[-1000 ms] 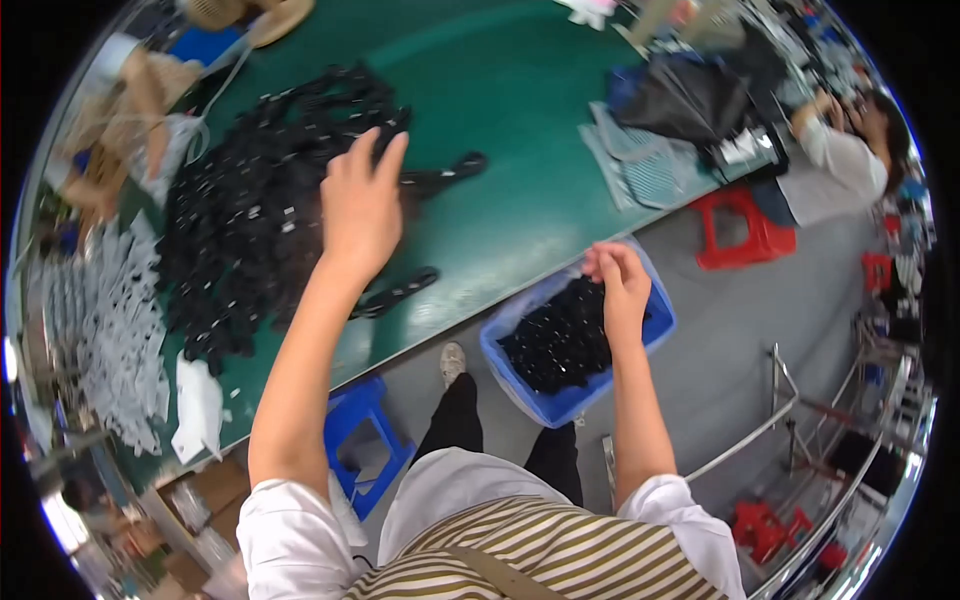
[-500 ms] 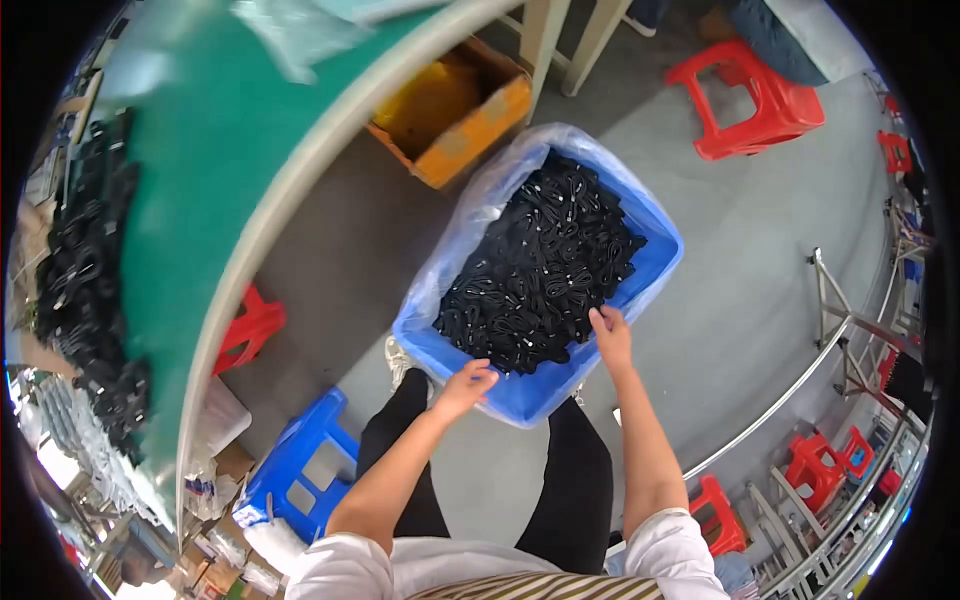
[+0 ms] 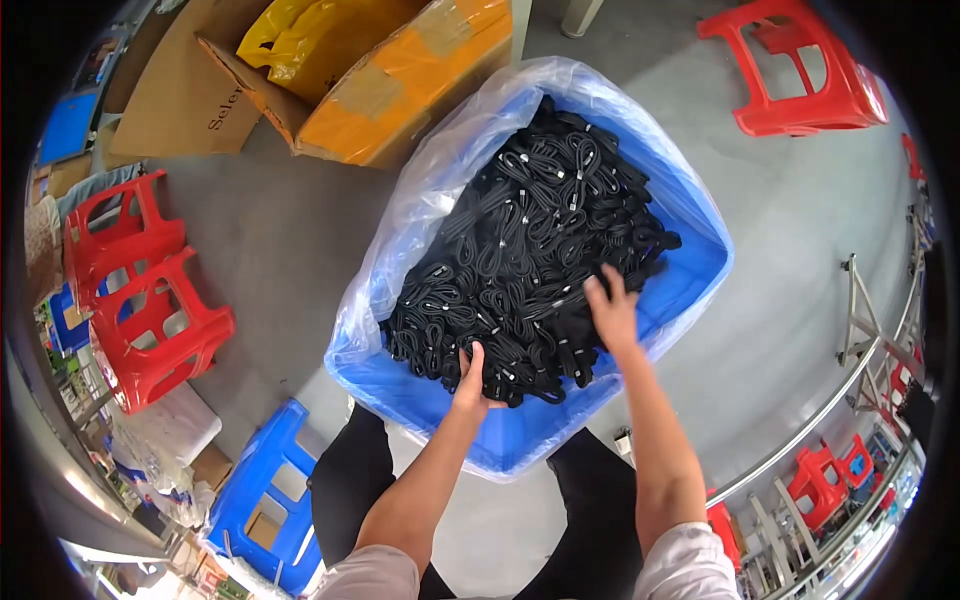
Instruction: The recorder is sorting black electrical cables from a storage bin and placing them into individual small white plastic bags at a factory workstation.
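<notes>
Many coiled black cables (image 3: pixel 520 240) with small silvery connector ends lie heaped in a blue plastic bin (image 3: pixel 705 250). A clear plastic liner (image 3: pixel 405 225) covers its rim. At the near edge of the heap, my left hand (image 3: pixel 470 382) cups some cables, thumb on top and fingers mostly hidden beneath them. Farther right, my right hand (image 3: pixel 613 310) rests against the heap's right side. Its fingers are apart and slightly smeared by motion, partly among the cables, with nothing visibly gripped.
An orange-taped cardboard box (image 3: pixel 410 85) with a yellow bag (image 3: pixel 310 45) stands beyond the bin's left side. Red stools (image 3: pixel 160 325) are at left, another red stool (image 3: pixel 800 75) at far right. A blue stool (image 3: pixel 262 490) lies near my left leg. A metal rail (image 3: pixel 790 455) curves along the right.
The bin now looks nearer and larger, and the green table has left the view. My hands have moved from the bin's near rim into the cables, the left one cupping some.
</notes>
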Tool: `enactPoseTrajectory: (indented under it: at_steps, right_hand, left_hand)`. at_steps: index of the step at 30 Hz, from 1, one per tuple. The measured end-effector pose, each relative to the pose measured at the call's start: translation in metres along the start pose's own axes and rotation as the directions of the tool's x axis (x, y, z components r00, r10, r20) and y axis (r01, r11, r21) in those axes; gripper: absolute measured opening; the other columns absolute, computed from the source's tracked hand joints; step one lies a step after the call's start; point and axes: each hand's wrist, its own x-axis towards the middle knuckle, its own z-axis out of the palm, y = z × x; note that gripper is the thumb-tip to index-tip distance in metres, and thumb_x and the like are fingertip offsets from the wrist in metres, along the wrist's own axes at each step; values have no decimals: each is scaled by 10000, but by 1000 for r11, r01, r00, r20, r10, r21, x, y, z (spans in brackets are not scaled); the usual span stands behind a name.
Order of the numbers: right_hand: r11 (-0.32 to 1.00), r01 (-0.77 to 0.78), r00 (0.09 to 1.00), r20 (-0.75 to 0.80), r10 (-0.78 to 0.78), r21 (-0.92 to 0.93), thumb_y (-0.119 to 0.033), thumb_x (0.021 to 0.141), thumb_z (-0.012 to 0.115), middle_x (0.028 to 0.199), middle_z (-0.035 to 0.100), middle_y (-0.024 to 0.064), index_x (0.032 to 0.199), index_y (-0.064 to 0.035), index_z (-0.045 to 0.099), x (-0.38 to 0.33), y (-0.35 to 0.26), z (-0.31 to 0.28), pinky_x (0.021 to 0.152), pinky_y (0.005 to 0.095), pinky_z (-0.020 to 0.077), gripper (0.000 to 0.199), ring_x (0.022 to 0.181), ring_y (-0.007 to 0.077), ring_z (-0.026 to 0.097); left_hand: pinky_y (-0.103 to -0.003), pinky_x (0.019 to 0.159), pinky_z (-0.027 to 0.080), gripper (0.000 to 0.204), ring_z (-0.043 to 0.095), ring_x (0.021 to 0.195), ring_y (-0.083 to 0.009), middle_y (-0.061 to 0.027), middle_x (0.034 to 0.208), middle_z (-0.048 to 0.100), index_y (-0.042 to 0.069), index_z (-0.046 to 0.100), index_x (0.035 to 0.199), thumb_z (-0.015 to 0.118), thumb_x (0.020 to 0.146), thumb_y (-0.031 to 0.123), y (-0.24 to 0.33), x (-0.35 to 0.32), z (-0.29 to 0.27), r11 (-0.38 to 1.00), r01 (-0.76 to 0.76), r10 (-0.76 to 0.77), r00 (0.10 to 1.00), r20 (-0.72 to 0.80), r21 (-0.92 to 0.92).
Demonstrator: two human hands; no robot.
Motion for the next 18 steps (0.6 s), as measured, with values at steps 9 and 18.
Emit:
enactPoseTrajectory:
  at_steps: [9, 18]
  right_hand:
    - [986, 109, 960, 269, -73, -124, -582, 820, 633, 1279, 476, 229, 1467, -285, 334, -21, -37, -9, 930, 470, 458, 772, 1123, 442, 536]
    - [999, 27, 926, 378, -16, -23, -597, 801, 646, 1236, 550, 242, 1467, -261, 348, -31, -27, 11, 974, 439, 448, 803, 1113, 423, 572]
  left_hand:
    - [-852, 896, 188, 1005, 195, 1398, -467, -27, 1601, 59, 457, 23, 1486, 612, 730, 756, 7, 2, 43, 985, 52, -81, 982, -170, -167]
    - [-688, 998, 323, 753, 418, 1316, -347, -64, 1442, 455, 215, 402, 1428, 632, 826, 606, 16, 11, 47, 927, 110, -125, 992, -19, -357]
